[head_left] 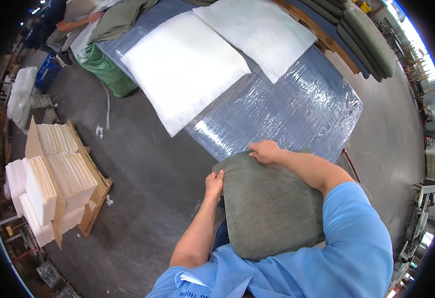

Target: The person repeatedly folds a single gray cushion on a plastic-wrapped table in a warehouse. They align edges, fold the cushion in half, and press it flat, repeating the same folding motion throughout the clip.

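An olive-green fabric cushion [274, 206] with rounded corners rests against my body, its far edge at the near side of a table. My left hand [214, 183] grips the cushion's far left corner, thumb on top and the other fingers partly hidden. My right hand [265, 151] is closed on its far edge, a little further right. Just beyond lies the table top [297, 116], wrapped in shiny clear plastic over blue-grey. On it are a white wadding sheet [187, 67] and a second, greyer wadding sheet [262, 32] beside it.
Stacks of cream foam slabs [68, 174] with cardboard stand on the floor at left. Green folded covers [118, 20] and a green sack [109, 72] are at the far left. Finished-looking green cushions [368, 42] are piled at far right. Another person's hand [94, 17] rests near the covers.
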### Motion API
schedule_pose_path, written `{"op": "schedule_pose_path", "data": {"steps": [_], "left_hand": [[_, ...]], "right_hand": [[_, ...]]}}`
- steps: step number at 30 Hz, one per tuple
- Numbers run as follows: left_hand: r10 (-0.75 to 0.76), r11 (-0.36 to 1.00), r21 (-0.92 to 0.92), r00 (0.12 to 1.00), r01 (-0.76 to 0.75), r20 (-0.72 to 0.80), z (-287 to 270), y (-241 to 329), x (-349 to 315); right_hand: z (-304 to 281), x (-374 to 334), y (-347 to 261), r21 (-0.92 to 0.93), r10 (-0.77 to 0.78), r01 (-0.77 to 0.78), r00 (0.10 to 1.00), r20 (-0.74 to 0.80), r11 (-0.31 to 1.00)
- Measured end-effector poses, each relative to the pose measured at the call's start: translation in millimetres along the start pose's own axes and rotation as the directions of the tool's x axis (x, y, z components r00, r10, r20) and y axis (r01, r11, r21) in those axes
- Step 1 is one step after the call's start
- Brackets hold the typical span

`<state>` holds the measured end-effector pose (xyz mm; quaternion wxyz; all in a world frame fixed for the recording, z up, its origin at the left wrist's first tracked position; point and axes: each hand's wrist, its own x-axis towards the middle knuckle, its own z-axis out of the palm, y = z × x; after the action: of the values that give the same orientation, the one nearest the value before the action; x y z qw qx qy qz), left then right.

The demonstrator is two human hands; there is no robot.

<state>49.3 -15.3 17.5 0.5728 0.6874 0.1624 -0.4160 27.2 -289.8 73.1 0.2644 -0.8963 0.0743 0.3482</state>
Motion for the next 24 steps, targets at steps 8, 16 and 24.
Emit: {"op": "schedule_pose_path", "data": {"steps": [8,16,24], "left_hand": [[0.271,0.559,0.784,0.953,-0.271,0.136,22.0,45.9,8.1],[0.552,0.417,0.853,0.833,-0.315,0.038,36.0,42.7,7.5],[0.536,0.369,0.893,0.844,-0.256,0.021,32.9,41.0,13.0]], "right_hand": [[9.0,-32.9,15.6,-0.083,-0.116,0.113,0.993,-0.023,0.990],[36.0,-15.8,16.6,-0.248,-0.311,0.255,0.925,-0.220,0.935],[32.6,-4.4,17.7,-0.250,-0.290,0.245,0.944,-0.159,0.937]]}}
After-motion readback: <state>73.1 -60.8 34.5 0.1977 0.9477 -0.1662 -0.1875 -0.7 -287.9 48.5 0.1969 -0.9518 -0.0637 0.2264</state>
